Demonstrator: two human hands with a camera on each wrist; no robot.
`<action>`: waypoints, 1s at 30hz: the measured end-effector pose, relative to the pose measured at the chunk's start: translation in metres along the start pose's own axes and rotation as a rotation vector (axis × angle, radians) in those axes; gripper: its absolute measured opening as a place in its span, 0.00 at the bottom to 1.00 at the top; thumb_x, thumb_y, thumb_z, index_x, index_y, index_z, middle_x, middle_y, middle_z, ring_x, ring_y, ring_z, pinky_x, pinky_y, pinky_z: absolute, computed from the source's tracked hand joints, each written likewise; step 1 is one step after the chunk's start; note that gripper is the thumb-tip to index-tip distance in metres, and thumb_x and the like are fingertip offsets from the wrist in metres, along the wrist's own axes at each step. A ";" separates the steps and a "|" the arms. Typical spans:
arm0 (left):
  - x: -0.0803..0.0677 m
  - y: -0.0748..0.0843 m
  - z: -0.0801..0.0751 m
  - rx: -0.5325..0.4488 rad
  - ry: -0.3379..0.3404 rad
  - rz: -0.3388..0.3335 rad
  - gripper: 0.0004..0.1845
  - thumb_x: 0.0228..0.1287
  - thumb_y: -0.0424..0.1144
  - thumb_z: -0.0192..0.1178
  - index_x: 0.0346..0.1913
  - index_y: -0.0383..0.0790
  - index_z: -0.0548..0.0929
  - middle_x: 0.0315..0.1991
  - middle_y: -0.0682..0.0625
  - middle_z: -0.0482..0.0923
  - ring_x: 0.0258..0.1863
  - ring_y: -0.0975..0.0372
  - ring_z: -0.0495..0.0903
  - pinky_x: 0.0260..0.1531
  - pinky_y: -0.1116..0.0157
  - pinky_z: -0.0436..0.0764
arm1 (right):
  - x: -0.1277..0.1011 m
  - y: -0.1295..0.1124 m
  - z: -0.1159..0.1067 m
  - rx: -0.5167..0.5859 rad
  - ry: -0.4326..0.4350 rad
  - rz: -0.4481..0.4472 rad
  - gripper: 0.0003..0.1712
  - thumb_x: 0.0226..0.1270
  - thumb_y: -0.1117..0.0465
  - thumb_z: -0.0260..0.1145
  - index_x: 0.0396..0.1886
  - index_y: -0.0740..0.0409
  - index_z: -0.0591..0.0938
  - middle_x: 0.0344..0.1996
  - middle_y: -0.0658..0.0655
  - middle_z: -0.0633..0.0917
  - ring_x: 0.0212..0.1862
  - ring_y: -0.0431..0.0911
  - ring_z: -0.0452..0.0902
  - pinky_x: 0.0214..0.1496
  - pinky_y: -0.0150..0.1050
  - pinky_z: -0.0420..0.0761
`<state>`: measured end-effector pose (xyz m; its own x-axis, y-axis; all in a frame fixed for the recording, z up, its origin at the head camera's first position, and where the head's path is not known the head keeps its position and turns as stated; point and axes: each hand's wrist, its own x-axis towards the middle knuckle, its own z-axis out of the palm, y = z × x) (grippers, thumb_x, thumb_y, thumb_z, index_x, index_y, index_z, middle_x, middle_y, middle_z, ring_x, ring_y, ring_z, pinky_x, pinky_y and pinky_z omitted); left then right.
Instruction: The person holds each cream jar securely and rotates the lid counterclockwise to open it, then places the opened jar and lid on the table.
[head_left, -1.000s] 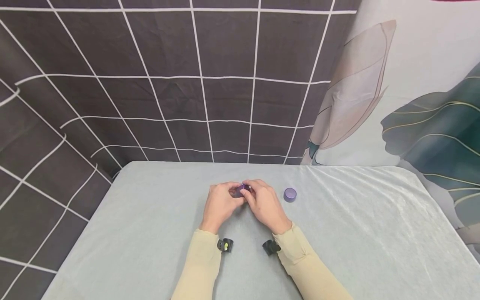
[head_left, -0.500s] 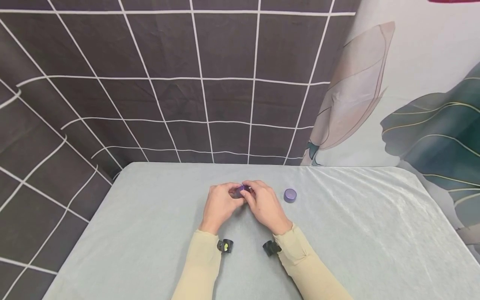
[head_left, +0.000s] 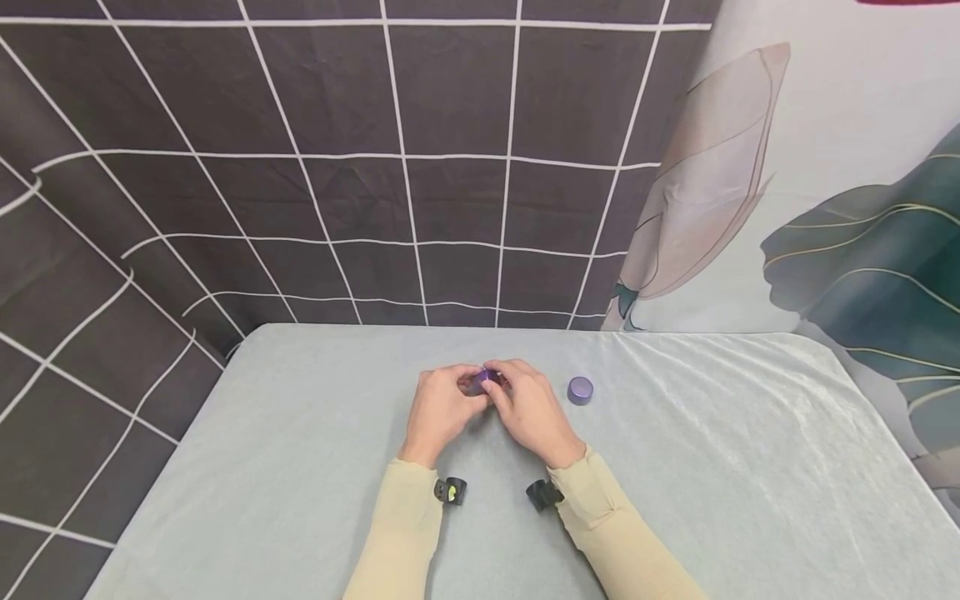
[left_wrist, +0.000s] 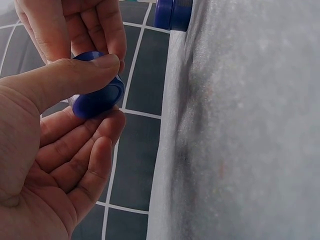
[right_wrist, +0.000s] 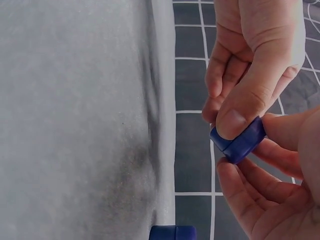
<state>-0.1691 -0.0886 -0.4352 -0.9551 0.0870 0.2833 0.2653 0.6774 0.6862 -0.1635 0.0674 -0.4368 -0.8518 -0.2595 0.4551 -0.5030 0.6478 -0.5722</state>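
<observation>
Purple round case (head_left: 481,382) pinched above mid worktop (head_left: 300,467) between left hand (head_left: 438,408) and right hand (head_left: 528,410), fingers (left_wrist: 95,65) curled round its rim. Best twisted gently, halves kept level.

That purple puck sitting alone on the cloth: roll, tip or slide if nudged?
The purple puck lies flat on a round face, squat and low, so tipping looks unlikely. Probably light and rigid, like the matching one both hands pinch. On the soft tablecloth it would likely drag; on edge, it might roll.

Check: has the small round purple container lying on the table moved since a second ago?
No. The small round purple container stays right of the hands, same spot against the table's back edge.
</observation>
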 end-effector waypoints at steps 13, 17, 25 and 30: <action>0.001 -0.002 0.001 -0.009 0.001 -0.004 0.17 0.47 0.37 0.76 0.44 0.40 0.91 0.33 0.50 0.89 0.33 0.63 0.87 0.38 0.62 0.84 | 0.000 0.000 -0.001 0.011 -0.019 0.007 0.15 0.69 0.63 0.67 0.53 0.63 0.83 0.48 0.59 0.86 0.50 0.50 0.83 0.53 0.47 0.80; 0.001 -0.001 0.001 -0.005 -0.004 -0.014 0.17 0.48 0.37 0.76 0.44 0.40 0.91 0.33 0.50 0.89 0.33 0.63 0.87 0.39 0.61 0.84 | 0.000 -0.001 -0.001 0.009 -0.019 0.002 0.16 0.68 0.64 0.68 0.54 0.63 0.83 0.48 0.59 0.86 0.50 0.51 0.83 0.54 0.48 0.80; 0.002 0.000 0.000 -0.007 -0.009 -0.013 0.17 0.48 0.36 0.75 0.44 0.39 0.90 0.32 0.50 0.89 0.32 0.63 0.87 0.38 0.62 0.84 | 0.001 -0.001 -0.002 0.020 -0.016 -0.003 0.17 0.68 0.64 0.67 0.54 0.63 0.83 0.49 0.60 0.85 0.50 0.51 0.83 0.54 0.48 0.80; 0.001 0.000 0.000 -0.010 -0.005 -0.017 0.16 0.47 0.37 0.75 0.43 0.39 0.91 0.31 0.51 0.89 0.31 0.63 0.86 0.36 0.62 0.83 | 0.000 -0.001 -0.002 0.040 -0.008 0.014 0.19 0.70 0.60 0.66 0.57 0.64 0.81 0.51 0.61 0.85 0.48 0.52 0.83 0.53 0.49 0.80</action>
<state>-0.1703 -0.0888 -0.4349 -0.9601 0.0795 0.2682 0.2504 0.6718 0.6971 -0.1623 0.0683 -0.4351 -0.8599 -0.2566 0.4413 -0.4963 0.6225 -0.6052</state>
